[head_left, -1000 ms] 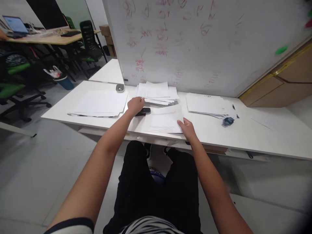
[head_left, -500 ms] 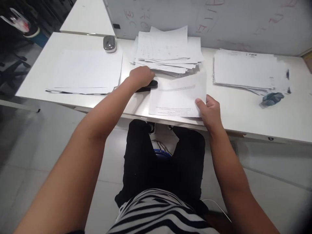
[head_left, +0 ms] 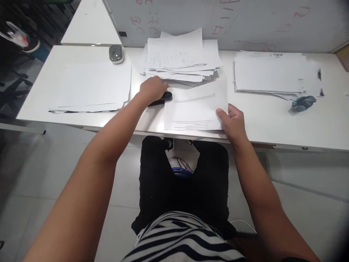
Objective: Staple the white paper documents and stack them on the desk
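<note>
My left hand (head_left: 151, 90) is closed over a black stapler (head_left: 163, 98) that lies on the white table (head_left: 272, 120), just left of a sheet of printed paper (head_left: 196, 109). My right hand (head_left: 233, 122) grips that sheet at its lower right corner, thumb on top. Behind the sheet sits a loose, messy pile of papers (head_left: 181, 58) against the whiteboard.
A flat stack of sheets (head_left: 92, 85) lies at the left, with a small grey device (head_left: 116, 54) behind it. Another stack (head_left: 272, 74) lies at the right, beside a dark crumpled thing (head_left: 302, 103). A whiteboard (head_left: 245, 18) with red writing stands along the back edge.
The camera has tipped down toward the table and my lap. My left hand stays on the stapler and my right hand stays at the sheet's corner.
</note>
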### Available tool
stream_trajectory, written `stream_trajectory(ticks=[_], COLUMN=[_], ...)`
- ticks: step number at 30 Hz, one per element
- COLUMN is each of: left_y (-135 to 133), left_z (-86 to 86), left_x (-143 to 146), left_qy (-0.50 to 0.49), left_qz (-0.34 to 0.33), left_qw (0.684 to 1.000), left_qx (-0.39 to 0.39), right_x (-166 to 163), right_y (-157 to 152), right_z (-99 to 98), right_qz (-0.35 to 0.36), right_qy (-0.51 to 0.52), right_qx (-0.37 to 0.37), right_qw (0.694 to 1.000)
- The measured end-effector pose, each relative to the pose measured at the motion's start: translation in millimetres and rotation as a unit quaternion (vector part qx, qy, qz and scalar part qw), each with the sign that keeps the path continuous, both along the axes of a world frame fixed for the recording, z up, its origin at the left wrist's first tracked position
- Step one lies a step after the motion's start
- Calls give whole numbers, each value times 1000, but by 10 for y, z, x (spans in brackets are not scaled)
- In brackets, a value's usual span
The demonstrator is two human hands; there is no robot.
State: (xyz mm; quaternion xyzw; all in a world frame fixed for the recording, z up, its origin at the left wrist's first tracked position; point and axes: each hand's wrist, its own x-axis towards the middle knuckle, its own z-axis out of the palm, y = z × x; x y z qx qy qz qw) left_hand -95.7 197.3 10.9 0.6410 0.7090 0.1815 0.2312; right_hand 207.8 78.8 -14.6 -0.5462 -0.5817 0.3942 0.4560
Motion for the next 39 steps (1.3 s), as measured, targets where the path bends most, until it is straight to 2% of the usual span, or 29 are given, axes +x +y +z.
stream_trajectory(ticks=[7, 12, 15, 21, 24, 26, 28, 30, 33, 36, 39], left_y=[-47, -33, -75, -251, -339, -400, -483, -596, -783, -885, -873], left_z=[52, 39, 100, 249, 346, 419, 460, 434, 264, 61, -48], left_x=[24, -25, -20, 27, 19, -16, -79, -159, -278, -354, -387], left_qy=[9, -19, 3, 72, 95, 150, 210, 225, 207, 194, 182], left_qz=[7, -27, -32, 11, 25, -8, -76, -120, -165, -123, -84], left_qw=[1000, 999, 998, 994, 986, 975, 957, 948, 949, 954, 958], left_qx=[7, 22, 47, 76, 136, 166, 185, 189, 172, 192, 204], right_x=[14, 27, 26, -5, -17, -22, -26, -25, -9, 13, 36], right_y=[29, 64, 87, 107, 115, 128, 146, 160, 148, 77, -15], right_z=[-54, -94, -115, -80, -55, -52, -59, -70, -79, -73, -42], right_qz=[5, 16, 14, 4, 9, 8, 7, 5, -5, -32, -104], right_qy=[28, 42, 46, 51, 54, 50, 51, 60, 77, 104, 156], right_qx=[10, 9, 12, 9, 7, 4, 4, 3, -4, -14, 16], right_qw=[1000, 999, 999, 999, 998, 999, 999, 998, 997, 994, 982])
